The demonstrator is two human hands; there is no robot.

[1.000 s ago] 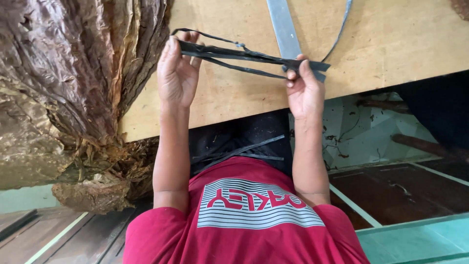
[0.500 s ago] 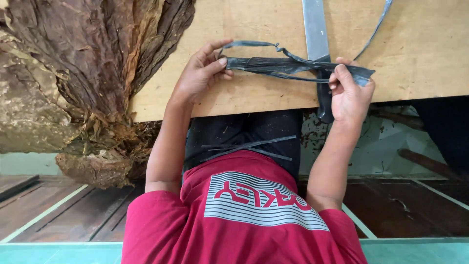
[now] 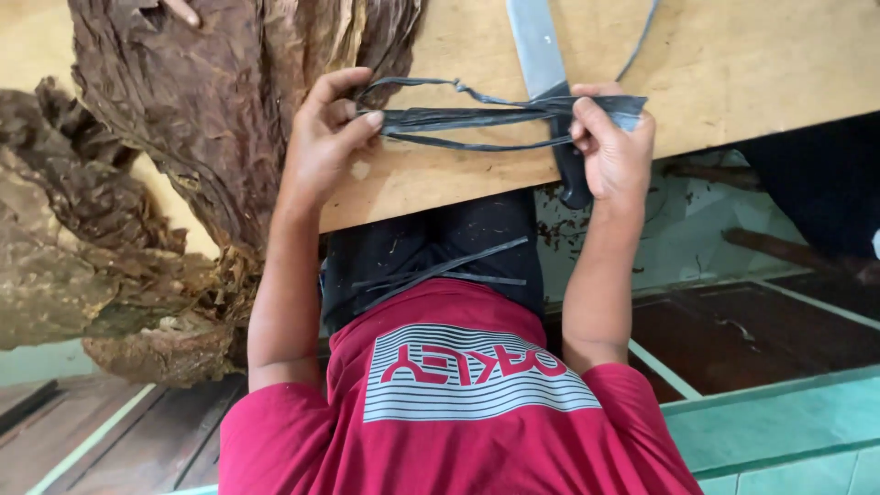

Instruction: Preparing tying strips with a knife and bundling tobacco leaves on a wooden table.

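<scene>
My left hand [image 3: 323, 151] and my right hand [image 3: 616, 151] each pinch one end of a bundle of thin black strips [image 3: 477, 117]. The bundle is stretched taut between them just above a pale wooden board [image 3: 733, 73]. One strip loops up with a small knot near the middle. A big knife lies on the board under the strips, its steel blade [image 3: 536, 46] pointing away. Its dark handle [image 3: 573, 179] hangs over the near edge beside my right hand.
A heap of dried brown leaves [image 3: 183, 137] covers the left part of the board, touching my left hand, and hangs over its edge. A fingertip [image 3: 181, 11] shows at the top left. Below are my dark-trousered lap, a red shirt, brown floor planks and a green ledge [image 3: 779, 422].
My left hand's fingers, spread half a second ago, have curled shut on the strips. Both hands keep the bundle stretched above the knife; the view has shifted slightly.
</scene>
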